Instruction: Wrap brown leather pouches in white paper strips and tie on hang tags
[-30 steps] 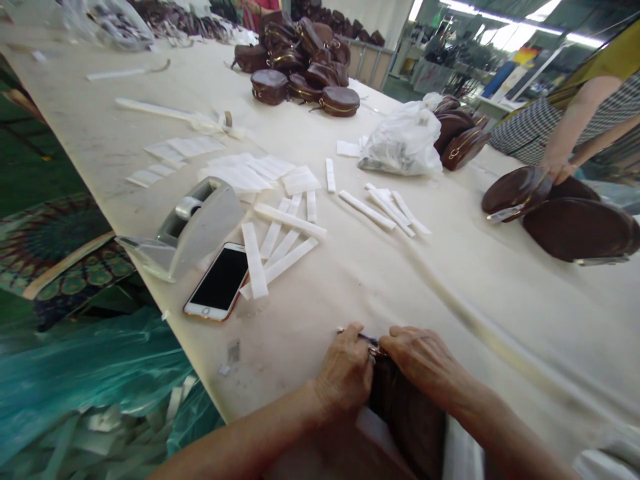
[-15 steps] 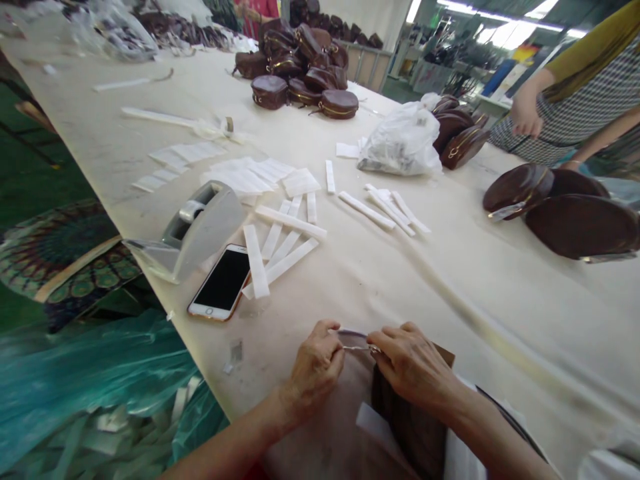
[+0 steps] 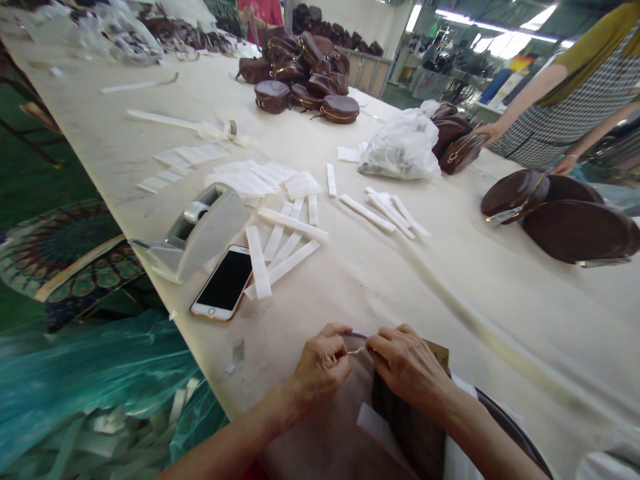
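My left hand (image 3: 321,365) is closed in a pinch on one end of a thin, light-coloured string (image 3: 356,351). My right hand (image 3: 406,365) pinches the other end, so a short length spans the gap between them. Below and partly behind my right hand lies a dark brown leather bag (image 3: 417,427), mostly hidden by the hand and forearm. A thin dark strap arcs behind the fingers. A brown cardboard tag (image 3: 440,355) sticks out beyond my right hand. White padding (image 3: 375,423) shows beside the bag.
A phone (image 3: 223,283), a tape dispenser (image 3: 193,230) and white strips (image 3: 285,250) lie left of centre. Brown bags (image 3: 300,73) are piled at the back, with others (image 3: 580,230) at right. A co-worker's hand (image 3: 493,132) touches a bag near a plastic bag (image 3: 403,147).
My hands have drawn slightly closer together, and the string between them looks slacker. The co-worker's hand has moved left and down onto a brown bag.
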Demonstrator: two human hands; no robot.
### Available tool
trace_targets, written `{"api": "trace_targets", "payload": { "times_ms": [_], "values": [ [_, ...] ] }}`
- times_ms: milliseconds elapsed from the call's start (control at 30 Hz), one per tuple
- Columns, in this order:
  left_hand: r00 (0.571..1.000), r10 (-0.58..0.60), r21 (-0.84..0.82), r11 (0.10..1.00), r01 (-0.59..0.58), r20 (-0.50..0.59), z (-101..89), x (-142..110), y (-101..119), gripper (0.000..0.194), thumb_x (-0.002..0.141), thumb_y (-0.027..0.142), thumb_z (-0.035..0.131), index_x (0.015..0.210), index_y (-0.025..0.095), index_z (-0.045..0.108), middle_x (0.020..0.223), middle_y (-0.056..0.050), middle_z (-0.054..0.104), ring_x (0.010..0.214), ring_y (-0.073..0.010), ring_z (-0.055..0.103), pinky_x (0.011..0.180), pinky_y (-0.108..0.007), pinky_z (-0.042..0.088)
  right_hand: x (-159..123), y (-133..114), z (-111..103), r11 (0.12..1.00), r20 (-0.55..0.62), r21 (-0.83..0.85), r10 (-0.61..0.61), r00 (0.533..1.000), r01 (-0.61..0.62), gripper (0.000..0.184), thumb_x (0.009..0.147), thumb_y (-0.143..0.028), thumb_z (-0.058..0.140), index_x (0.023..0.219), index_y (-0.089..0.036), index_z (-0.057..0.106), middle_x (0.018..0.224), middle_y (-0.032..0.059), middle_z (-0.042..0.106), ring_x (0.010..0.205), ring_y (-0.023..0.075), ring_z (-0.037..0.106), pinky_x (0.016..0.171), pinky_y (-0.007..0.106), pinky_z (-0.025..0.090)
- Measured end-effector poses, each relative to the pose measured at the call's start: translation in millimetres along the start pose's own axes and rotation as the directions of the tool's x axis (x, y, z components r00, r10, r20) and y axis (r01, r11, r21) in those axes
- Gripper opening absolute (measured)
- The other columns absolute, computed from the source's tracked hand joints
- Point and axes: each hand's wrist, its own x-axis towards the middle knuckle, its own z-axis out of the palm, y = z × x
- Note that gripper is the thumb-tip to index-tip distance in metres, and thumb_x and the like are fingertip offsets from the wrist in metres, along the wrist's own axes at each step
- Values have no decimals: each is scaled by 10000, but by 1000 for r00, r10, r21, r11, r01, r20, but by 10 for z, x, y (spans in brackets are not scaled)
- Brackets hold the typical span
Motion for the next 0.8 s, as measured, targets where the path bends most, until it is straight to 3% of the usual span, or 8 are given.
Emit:
{"api": "trace_targets", "payload": {
  "times_ms": [67,167,267,400,567,733,800],
  "values": [
    [997,-61,-159,985,67,42,23,41,36,121,617,138,485,504,165,520,947,-91,658,977,-205,585,818,-261,432,-7,13,14,1000,-16,4,-4,1000,4,175,816,-104,528,688,-179,622,665,12,613,616,123,541,658,272,286],
    [976,-187,-381,899,217,114,74,105,85,123,584,216,497,485,160,544,837,-81,674,768,-183,597,673,-256,439,-18,30,36,1000,-43,14,-12,999,13,179,838,-126,515,708,-177,628,661,13,619,604,127,543,657,273,294],
    [957,-265,-479,829,290,119,123,150,110,148,580,270,518,500,151,554,733,-66,666,587,-138,538,562,-238,409,-25,42,56,999,-77,24,-28,997,30,190,849,-142,501,713,-177,629,646,11,618,585,126,540,653,271,302],
    [949,-306,-490,817,304,77,164,181,108,211,617,312,540,639,123,632,566,-34,601,516,-122,500,531,-225,393,-16,57,83,1000,-88,28,-2,996,4,182,817,-102,512,677,-165,610,636,13,614,584,129,540,658,269,316],
    [947,-316,-511,806,299,57,208,205,53,212,627,324,554,642,118,599,567,-30,575,527,-115,503,524,-212,397,-3,73,114,998,-48,27,60,997,-59,188,826,-108,506,678,-171,605,654,16,624,602,139,546,666,270,330],
    [972,-223,-391,891,233,70,277,237,-42,372,598,254,605,950,136,585,710,-6,587,581,-122,535,529,-210,421,-12,84,109,989,39,67,130,991,-132,152,838,-126,510,737,-175,611,732,20,643,685,152,571,699,266,349],
    [982,-180,-323,927,190,61,297,244,-60,306,630,230,585,921,145,634,727,-15,594,627,-127,539,593,-221,433,-15,85,96,987,56,71,142,988,-146,154,842,-119,497,766,-174,618,757,26,648,712,158,575,711,268,354]
  ]
}}
